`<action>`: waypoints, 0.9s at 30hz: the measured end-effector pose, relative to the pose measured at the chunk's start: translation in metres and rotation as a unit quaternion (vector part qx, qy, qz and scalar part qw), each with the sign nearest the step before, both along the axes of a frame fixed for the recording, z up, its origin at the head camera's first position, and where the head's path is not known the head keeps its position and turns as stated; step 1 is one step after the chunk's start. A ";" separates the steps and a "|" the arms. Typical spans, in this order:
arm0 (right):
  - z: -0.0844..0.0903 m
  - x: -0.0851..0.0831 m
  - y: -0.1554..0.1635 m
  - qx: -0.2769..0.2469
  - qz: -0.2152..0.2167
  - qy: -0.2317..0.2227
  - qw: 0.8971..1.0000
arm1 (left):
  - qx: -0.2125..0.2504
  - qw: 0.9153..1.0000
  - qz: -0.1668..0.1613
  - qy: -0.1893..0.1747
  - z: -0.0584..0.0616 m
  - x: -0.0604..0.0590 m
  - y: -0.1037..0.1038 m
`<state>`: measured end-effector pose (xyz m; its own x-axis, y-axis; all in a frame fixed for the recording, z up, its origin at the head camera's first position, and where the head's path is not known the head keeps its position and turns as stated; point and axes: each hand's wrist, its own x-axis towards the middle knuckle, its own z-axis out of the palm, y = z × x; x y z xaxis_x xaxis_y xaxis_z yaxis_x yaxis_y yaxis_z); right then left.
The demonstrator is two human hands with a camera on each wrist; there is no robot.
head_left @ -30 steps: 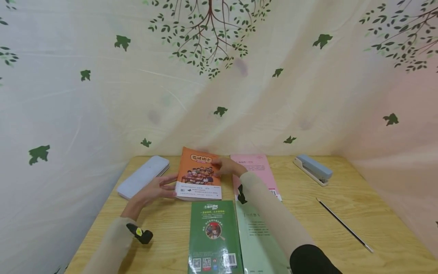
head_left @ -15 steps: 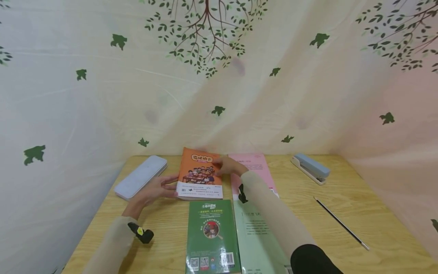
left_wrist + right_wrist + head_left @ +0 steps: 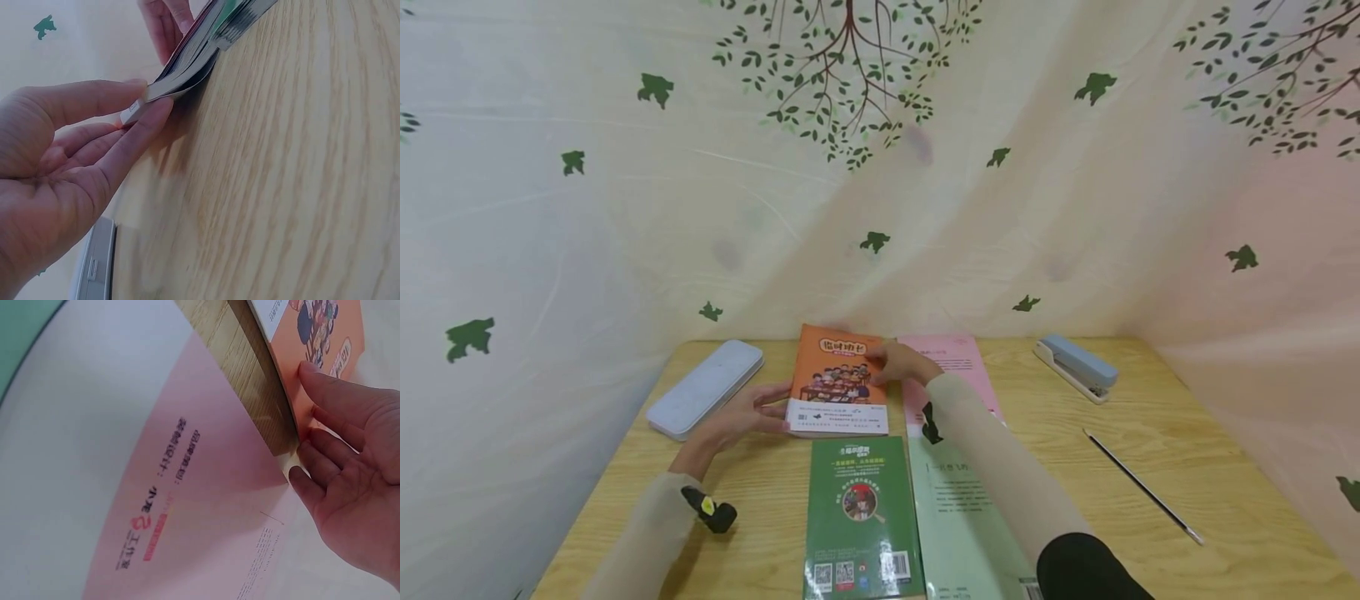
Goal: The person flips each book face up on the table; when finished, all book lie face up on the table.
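Student: Surface and surroundings?

Tutor: A pale wood-grain table (image 3: 760,517), bounded on the far, left and right sides by a hanging light cloth (image 3: 760,208) printed with leafy branches and small green shapes.

Student: Objects on the wood?

Tutor: Far left, a white case (image 3: 707,387); far right, a blue-and-white stapler (image 3: 1078,367); nearer on the right, a slender pencil (image 3: 1142,486), set obliquely. Near centre, a green book (image 3: 861,517), with a pale green book (image 3: 958,517) just to its right and a pink book (image 3: 961,358) beyond the latter.

Student: Position of the orange book (image 3: 835,379) relative to the fingers?

Tutor: Far centre, illustrated cover upward, between the left hand (image 3: 737,417) and the right hand (image 3: 904,364). Left: thumb and finger almost together, pinching the left side by the near corner; the left wrist view shows shadow beneath the held part. Right: thumb on the cover, remaining fingers bent at the right edge, a narrow grip; how far they reach underneath cannot be told.
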<state>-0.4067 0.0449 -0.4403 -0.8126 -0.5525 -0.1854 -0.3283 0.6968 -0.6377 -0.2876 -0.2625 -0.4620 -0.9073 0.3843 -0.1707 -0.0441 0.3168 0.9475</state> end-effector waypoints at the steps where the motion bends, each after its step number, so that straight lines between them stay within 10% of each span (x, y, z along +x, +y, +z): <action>1: 0.000 0.000 -0.001 0.000 -0.002 -0.002 1.000 | 0.000 1.000 -0.003 0.002 0.000 0.000 0.000; 27: -0.006 0.001 -0.008 0.005 -0.033 0.000 0.999 | -0.064 0.997 0.043 0.014 -0.001 0.004 0.005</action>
